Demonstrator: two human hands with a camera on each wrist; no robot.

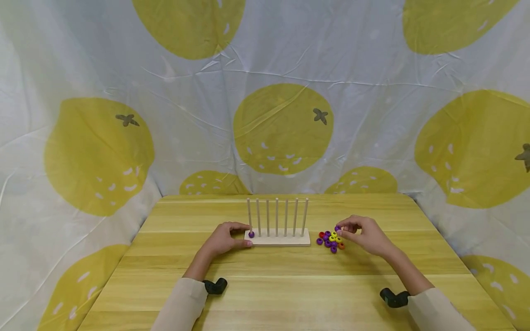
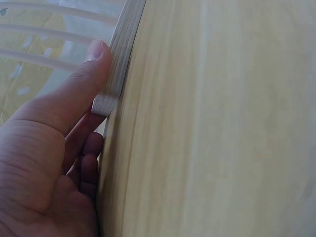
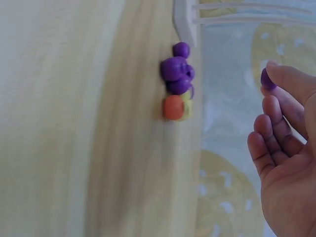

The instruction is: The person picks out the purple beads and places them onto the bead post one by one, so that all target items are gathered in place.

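Observation:
A pale wooden peg stand (image 1: 277, 240) with several upright pegs stands on the table. My left hand (image 1: 223, 237) grips its left end, the thumb along the front edge; the left wrist view shows the thumb on the base (image 2: 121, 64). One purple bead (image 1: 251, 234) sits at the bottom of the leftmost peg. Right of the stand lies a small heap of purple, yellow, red and orange beads (image 1: 328, 243). Just above the heap, my right hand (image 1: 368, 235) pinches a purple bead (image 3: 268, 80) between thumb and index finger, its other fingers loosely curled.
The wooden table (image 1: 265, 294) has light and dark grain bands. A white cloth with a yellow lemon print (image 1: 283, 128) hangs behind and at both sides. Black camera mounts (image 1: 216, 286) sit at both wrists, by the light sleeves.

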